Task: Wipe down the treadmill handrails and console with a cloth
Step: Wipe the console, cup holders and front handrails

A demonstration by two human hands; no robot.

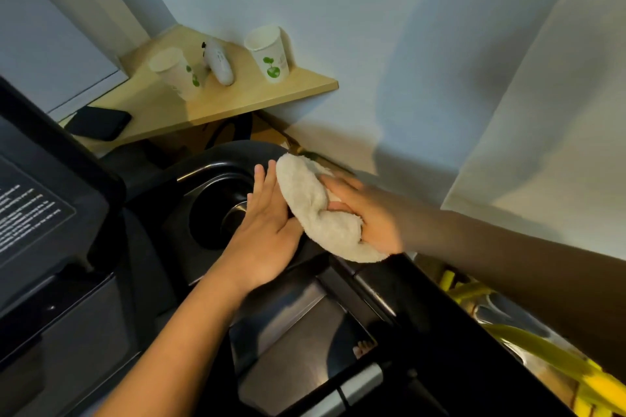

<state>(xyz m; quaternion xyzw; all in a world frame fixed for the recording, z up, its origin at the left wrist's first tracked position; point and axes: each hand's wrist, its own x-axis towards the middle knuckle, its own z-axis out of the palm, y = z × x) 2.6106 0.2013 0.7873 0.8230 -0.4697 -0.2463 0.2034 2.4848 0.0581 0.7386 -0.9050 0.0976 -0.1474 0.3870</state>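
Unreadable white text on console (30, 210); green-sprout-printed cups (268, 53).

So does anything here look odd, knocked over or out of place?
Nothing stands out. Both paper cups stand upright on the wooden shelf, nothing looks spilled, and the right hand grips the cloth normally.

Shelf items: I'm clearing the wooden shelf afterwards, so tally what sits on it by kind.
Paper cups: 2
White remote-like device: 1
Black phone: 1
Total: 4
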